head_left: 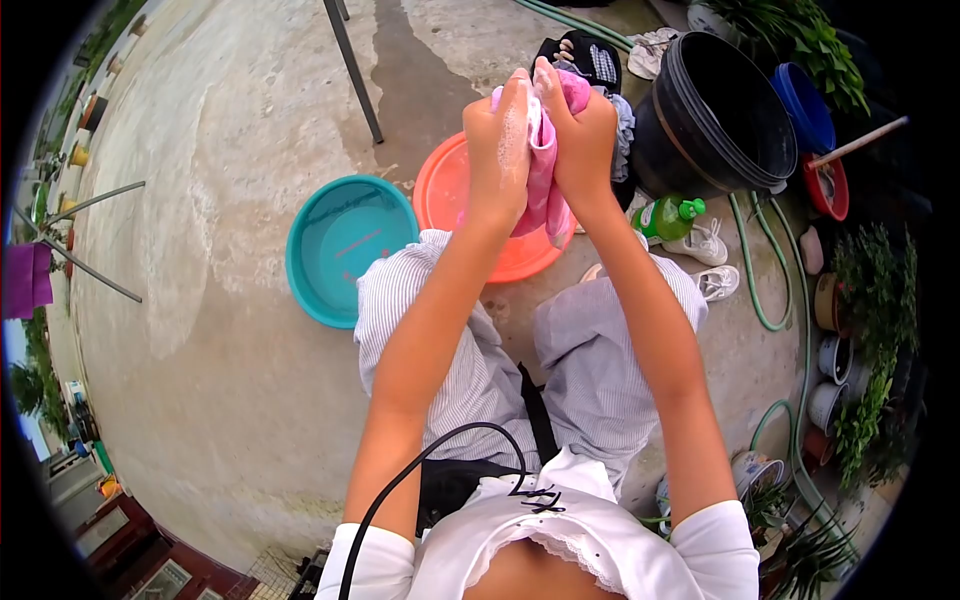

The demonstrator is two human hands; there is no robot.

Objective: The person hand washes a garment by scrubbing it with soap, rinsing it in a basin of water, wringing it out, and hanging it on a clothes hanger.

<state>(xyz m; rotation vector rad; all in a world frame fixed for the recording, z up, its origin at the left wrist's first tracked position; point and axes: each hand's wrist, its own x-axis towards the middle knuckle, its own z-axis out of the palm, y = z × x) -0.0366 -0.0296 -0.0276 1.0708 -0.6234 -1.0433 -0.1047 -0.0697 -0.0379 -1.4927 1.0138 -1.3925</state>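
A wet pink cloth (pixel 542 165) is bunched between my two hands, held up above the orange basin (pixel 440 170). My left hand (pixel 498 140) is closed around its left side, with white suds along the back of the hand and thumb. On the other side my right hand (pixel 588 145) grips the same cloth, with suds near the thumb. Both fists press close together, thumbs up, and part of the cloth hangs below them. The fingertips are hidden from this angle. Left of the orange basin stands a teal basin (pixel 300 250) with water in it.
A large black bucket (pixel 665 130) stands right of my hands, beside a pile of dark clothes (pixel 602 65). A green detergent bottle (pixel 665 217) and white shoes (pixel 715 283) are near my right knee. A green hose (pixel 800 400) runs past potted plants (pixel 865 300). A metal pole (pixel 355 75) stands ahead.
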